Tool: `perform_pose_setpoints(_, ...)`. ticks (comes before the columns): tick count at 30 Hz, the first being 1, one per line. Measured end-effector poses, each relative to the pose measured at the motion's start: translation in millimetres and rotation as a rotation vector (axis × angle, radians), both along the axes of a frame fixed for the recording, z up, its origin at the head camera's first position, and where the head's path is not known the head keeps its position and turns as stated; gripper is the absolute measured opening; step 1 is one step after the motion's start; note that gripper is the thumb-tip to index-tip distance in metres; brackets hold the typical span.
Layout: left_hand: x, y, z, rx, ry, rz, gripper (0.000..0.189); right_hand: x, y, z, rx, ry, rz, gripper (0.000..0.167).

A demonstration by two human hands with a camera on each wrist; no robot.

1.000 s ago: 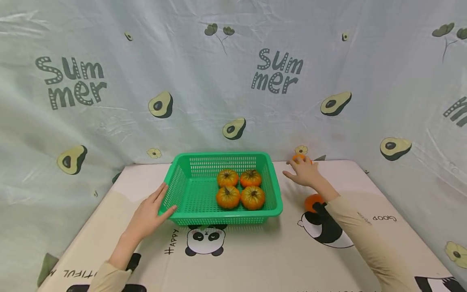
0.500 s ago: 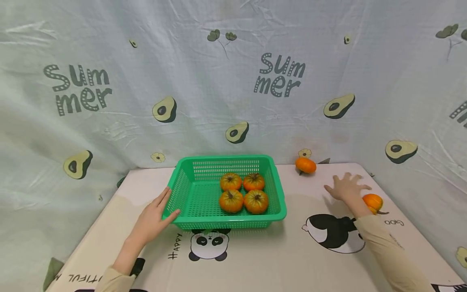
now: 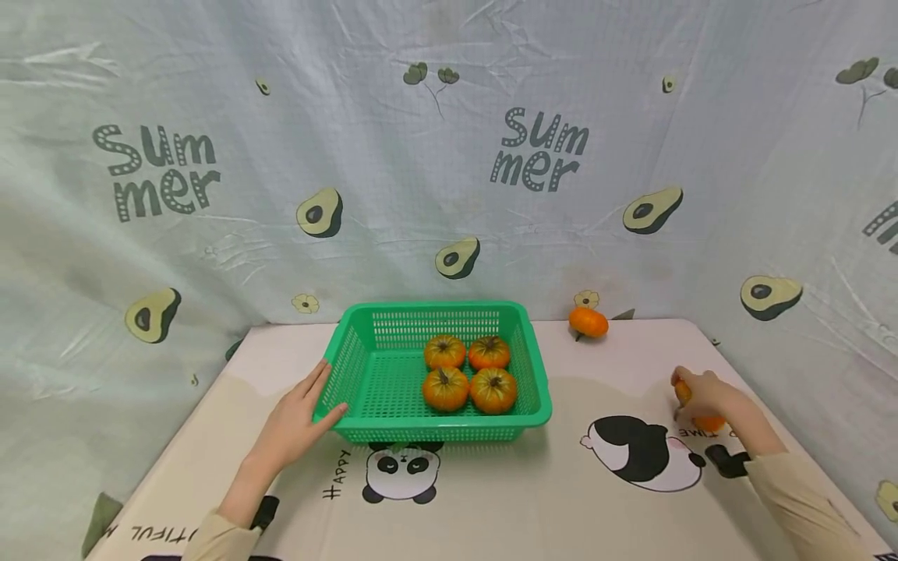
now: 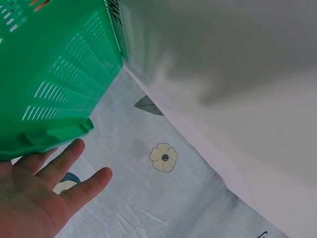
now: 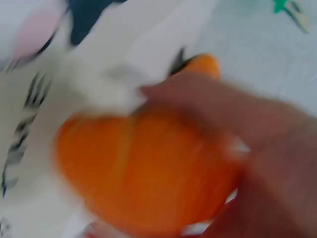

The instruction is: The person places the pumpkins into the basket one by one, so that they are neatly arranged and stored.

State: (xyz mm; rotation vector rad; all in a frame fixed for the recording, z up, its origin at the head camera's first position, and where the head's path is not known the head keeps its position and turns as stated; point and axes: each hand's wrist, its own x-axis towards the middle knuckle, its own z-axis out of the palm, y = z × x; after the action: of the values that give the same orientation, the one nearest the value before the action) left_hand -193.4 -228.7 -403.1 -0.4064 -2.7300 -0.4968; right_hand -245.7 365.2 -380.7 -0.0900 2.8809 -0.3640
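A green plastic basket stands mid-table with several small orange pumpkins grouped in its right half. My left hand lies at the basket's left side, fingers extended against the rim; the left wrist view shows that hand spread beside the basket wall. At the table's right, my right hand grips another small pumpkin, mostly covered by the hand. In the right wrist view that pumpkin is large and blurred, with my thumb across its top. One more pumpkin sits at the back right.
A printed cloth covers the table. Behind and beside it hangs a pale curtain with avocado and lettering prints, close to the table's back edge.
My right hand has moved from the back pumpkin to the right and nearer, and now holds the other loose pumpkin, which shifted rightward. My left hand stays at the basket; the view shifted slightly.
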Motion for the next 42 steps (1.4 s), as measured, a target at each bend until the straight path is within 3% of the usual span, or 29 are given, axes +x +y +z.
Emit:
perform_pose_setpoints(5,-0.2,0.3,-0.2,0.002,-0.010,0.005,0.072,-18.3,-21,-10.6,-0.221,0.252,0.174,0.048)
perform_pose_setpoints(9,-1.4,1.4,-0.1,0.007,-0.010,0.002,0.072,-29.8,-38,-25.1,-0.286,0.248,0.260,0.042)
perform_pose_setpoints(13,-2.3,2.5,-1.0,0.008,-0.012,-0.001,0.072,-31.6,-46,-37.4,-0.222,0.215,0.281,0.042)
perform_pose_setpoints(18,-0.1,2.1,-0.2,0.007,-0.018,0.003,0.072,-27.7,-53,-39.0,-0.034,0.328,0.291,0.057)
perform_pose_setpoints(22,1.0,1.9,1.1,0.005,-0.014,0.006,0.071,-27.2,-56,-40.1,0.037,0.405,0.339,0.071)
perform_pose_setpoints(27,0.8,2.1,1.4,0.005,-0.013,0.007,0.072,-28.3,-58,-40.7,0.100,0.459,0.362,0.067)
perform_pose_setpoints(32,0.9,1.7,0.8,0.006,-0.012,0.007,0.073,-27.6,-60,-41.8,0.128,0.464,0.372,0.063)
perform_pose_setpoints(42,1.3,0.6,0.8,0.014,-0.011,0.006,0.072,-26.2,-61,-40.3,0.068,0.430,0.413,0.070)
